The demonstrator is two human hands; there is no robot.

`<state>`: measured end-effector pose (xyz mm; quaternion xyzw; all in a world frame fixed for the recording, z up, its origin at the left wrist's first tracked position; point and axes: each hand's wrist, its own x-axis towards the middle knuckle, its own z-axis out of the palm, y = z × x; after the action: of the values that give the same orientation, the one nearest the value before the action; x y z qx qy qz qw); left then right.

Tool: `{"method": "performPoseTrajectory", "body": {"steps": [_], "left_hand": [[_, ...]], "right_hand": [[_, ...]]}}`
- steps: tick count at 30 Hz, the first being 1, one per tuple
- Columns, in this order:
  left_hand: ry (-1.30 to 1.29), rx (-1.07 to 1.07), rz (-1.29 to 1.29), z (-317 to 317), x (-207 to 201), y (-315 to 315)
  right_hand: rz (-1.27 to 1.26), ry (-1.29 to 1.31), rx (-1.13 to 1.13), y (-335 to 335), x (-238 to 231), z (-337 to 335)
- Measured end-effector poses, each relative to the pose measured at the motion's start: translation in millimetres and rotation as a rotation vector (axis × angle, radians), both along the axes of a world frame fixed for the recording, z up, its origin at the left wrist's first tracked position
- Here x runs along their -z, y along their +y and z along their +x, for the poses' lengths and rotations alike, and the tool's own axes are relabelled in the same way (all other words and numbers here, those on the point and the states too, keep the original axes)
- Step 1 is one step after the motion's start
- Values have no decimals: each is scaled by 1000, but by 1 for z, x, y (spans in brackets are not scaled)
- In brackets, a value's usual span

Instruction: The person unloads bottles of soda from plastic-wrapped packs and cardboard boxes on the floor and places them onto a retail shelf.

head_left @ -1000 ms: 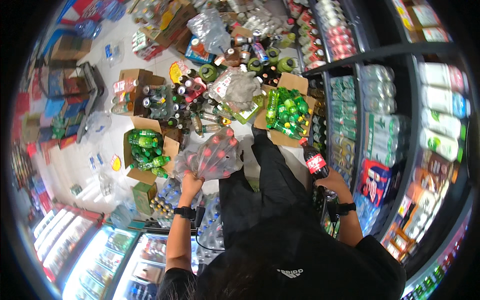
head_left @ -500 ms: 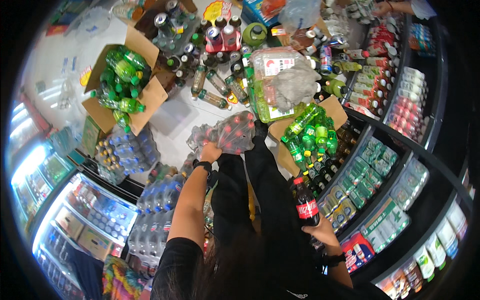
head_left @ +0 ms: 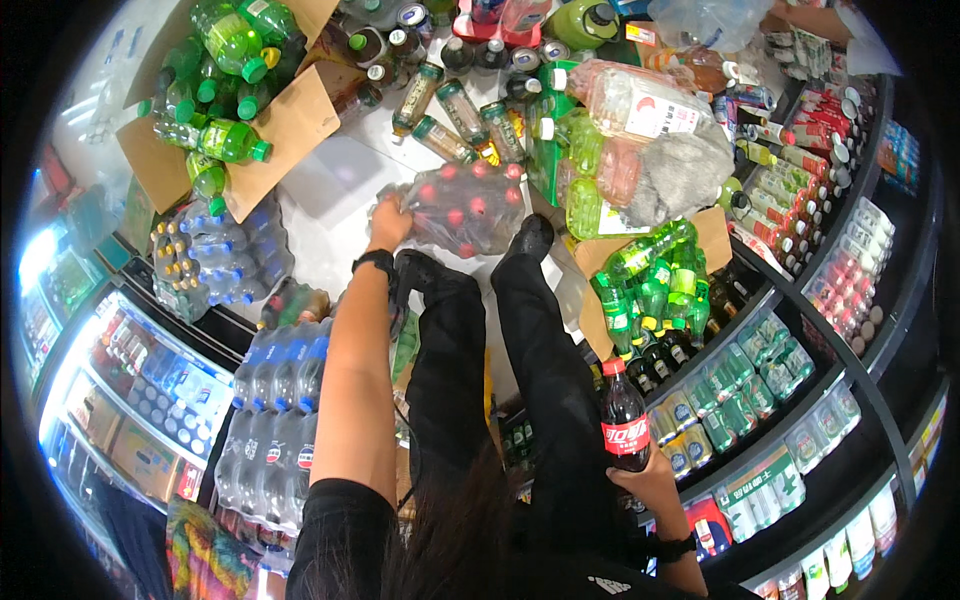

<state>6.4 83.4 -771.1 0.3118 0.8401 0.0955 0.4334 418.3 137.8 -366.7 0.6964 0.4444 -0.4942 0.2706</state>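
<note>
My left hand (head_left: 390, 222) is closed on the clear plastic wrap at the left end of a pack of red-capped bottles (head_left: 470, 212). The pack lies on the white floor in front of my feet. Low on the right, my right hand (head_left: 643, 482) grips the lower part of a cola bottle (head_left: 625, 415), dark with a red label and red cap. The bottle is held nearly upright beside my right leg, away from the pack. Right of my foot, a cardboard box holds green bottles (head_left: 655, 278).
Another open box (head_left: 290, 140) of green bottles stands at upper left. Wrapped blue-capped bottle packs (head_left: 270, 370) are stacked left of my arm. Shelves of cans (head_left: 735, 385) curve along the right. Large juice bottles (head_left: 610, 150) and loose bottles lie ahead. Another person's hand (head_left: 795, 15) shows at upper right.
My view has shifted, with the boxes and packs appearing larger. My left hand remains on the pack's wrap, now at its left end. The cola bottle stays in my right hand.
</note>
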Motion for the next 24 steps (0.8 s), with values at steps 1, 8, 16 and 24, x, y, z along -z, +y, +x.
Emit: {"method": "performPoseTrajectory", "body": {"steps": [1, 8, 16, 24], "left_hand": [[44, 34, -24, -16, 10, 0], [99, 4, 185, -20, 37, 38], [-105, -326, 306, 21, 40, -71], [-223, -535, -91, 65, -12, -168]], "right_hand": [[-22, -11, -15, 1, 3, -5], [-52, 22, -64, 2, 28, -30], [-40, 159, -106, -5, 28, -61], [-21, 157, -189, -26, 29, -81]]}}
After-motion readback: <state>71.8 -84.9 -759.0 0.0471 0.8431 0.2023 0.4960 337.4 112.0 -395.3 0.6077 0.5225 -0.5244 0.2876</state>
